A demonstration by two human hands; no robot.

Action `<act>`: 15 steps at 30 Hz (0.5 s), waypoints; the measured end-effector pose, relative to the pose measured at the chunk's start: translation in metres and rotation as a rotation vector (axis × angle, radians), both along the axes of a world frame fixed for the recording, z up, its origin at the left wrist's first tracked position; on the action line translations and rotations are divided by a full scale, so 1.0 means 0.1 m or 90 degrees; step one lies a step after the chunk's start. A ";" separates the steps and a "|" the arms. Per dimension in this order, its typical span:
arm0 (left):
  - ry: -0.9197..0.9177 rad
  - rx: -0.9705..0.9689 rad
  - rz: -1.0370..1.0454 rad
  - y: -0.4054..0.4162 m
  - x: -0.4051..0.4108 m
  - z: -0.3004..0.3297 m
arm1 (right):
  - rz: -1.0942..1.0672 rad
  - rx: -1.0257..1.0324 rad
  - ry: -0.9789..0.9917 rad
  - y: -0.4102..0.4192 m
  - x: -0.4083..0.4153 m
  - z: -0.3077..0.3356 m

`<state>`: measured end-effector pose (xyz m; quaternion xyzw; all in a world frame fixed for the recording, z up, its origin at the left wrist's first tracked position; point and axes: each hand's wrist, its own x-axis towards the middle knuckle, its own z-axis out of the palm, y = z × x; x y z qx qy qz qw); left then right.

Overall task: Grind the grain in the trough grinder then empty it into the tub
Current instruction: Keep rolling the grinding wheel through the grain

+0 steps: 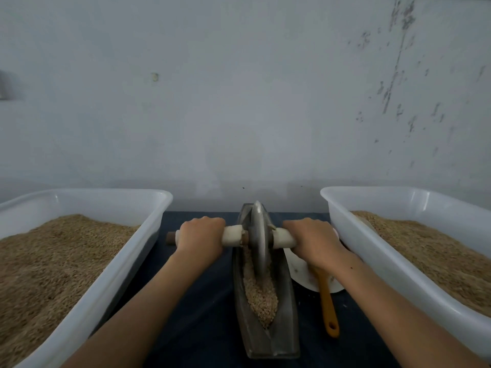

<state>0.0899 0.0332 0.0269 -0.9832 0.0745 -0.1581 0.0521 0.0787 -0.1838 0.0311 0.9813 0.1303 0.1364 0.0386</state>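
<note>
The grinding step is going on. The trough grinder [268,330] is a long dark boat shape on the dark worktop [202,314]. The grain [261,298] lies inside it, piled mostly at the near end. A round metal wheel [259,235] stands up in the trough at its far end.

A handle bar [284,238] goes through the wheel. The left hand [199,235] curls tight around the bar on the left of the trough. The right hand [313,239] curls tight around the bar on the right of the trough.

One tub [87,301] sits left of the trough and another tub [398,261] sits right of it. Both hold lots of grain. A white plate [305,277] with a yellow brush [328,306] lies just right of the trough.

The near grain looks rough, so I think more rolling is needed. Next, both hands should pull the wheel toward the near end, pushing down evenly so it stays in the groove. Tipping comes later.
</note>
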 end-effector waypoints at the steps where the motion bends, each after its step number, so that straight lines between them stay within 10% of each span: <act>1: -0.021 -0.003 0.000 -0.01 0.00 -0.01 | -0.004 0.007 -0.017 0.00 0.02 -0.03; 15: 0.301 -0.002 -0.005 0.08 0.00 0.13 | 0.010 -0.038 0.260 -0.02 -0.06 0.19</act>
